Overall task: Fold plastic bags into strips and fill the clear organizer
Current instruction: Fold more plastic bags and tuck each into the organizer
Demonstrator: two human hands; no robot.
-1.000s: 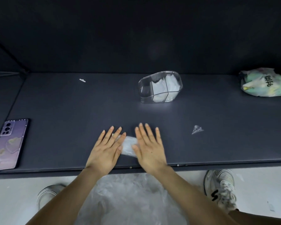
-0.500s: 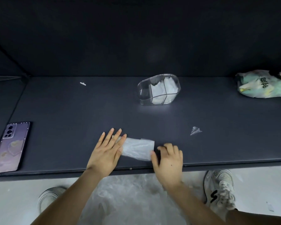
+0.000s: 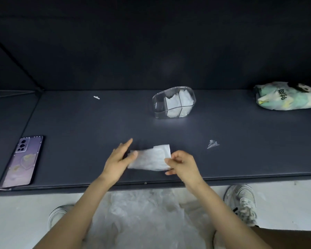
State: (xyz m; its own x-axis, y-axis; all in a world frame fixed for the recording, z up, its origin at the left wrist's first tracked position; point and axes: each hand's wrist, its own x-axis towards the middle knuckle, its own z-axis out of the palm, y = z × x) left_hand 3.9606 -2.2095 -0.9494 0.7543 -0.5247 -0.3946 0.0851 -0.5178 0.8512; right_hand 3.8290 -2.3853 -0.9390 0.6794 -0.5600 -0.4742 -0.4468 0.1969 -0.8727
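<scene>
Our right hand [image 3: 182, 165] pinches the folded plastic bag [image 3: 151, 159] at its right end. Our left hand [image 3: 118, 162] has its fingers straight and its thumb on the left end. The bag is near the counter's [image 3: 79, 126] front edge.

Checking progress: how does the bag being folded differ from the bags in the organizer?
The bag being folded is spread wide; the organizer's bags stand upright, compact. The right hand pinches the bag being folded; the organizer's bags are untouched. All are whitish plastic.
</scene>
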